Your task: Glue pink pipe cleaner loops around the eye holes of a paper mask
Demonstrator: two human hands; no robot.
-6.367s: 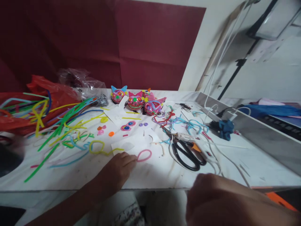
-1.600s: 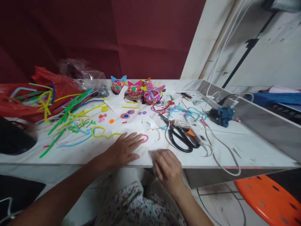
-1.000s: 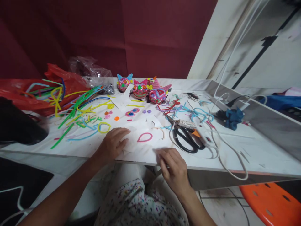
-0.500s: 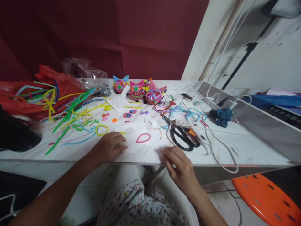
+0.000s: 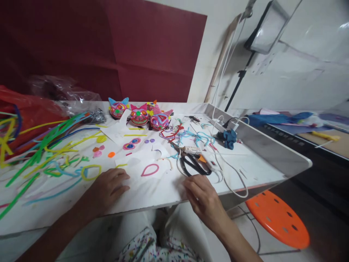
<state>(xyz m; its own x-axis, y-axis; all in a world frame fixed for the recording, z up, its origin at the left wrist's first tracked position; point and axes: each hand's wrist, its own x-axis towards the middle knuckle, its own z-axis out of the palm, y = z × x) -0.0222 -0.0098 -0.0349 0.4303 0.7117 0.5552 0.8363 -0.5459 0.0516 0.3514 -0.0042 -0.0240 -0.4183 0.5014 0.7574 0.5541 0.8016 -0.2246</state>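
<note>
My left hand (image 5: pixel 110 190) rests on the white table near its front edge, fingers apart and nothing in them. Just beyond it lie a yellow pipe-cleaner loop (image 5: pixel 91 173) and a short yellow piece (image 5: pixel 121 166). A pink teardrop-shaped pipe-cleaner loop (image 5: pixel 149 170) lies on white paper between my hands. At the table's front edge is my right hand (image 5: pixel 203 194), fingers loosely bent, thumb apart, with nothing visible in it. Its fingertips are partly hidden. Black-handled scissors (image 5: pixel 195 165) lie just beyond that hand, beside a glue gun (image 5: pixel 212 162) with an orange trigger.
Several decorated animal heads (image 5: pixel 139 115) stand at the back. Pipe cleaners (image 5: pixel 51 136) and a red plastic bag (image 5: pixel 35 116) cover the left side. Blue and red scraps (image 5: pixel 197 136) lie behind the scissors, a white cable (image 5: pixel 234 191) at right. An orange stool (image 5: pixel 278 218) stands beyond the table.
The view has turned to the right, so the table's things sit further left and more of the right side shows. My hands stay at the table edge, now further apart.
</note>
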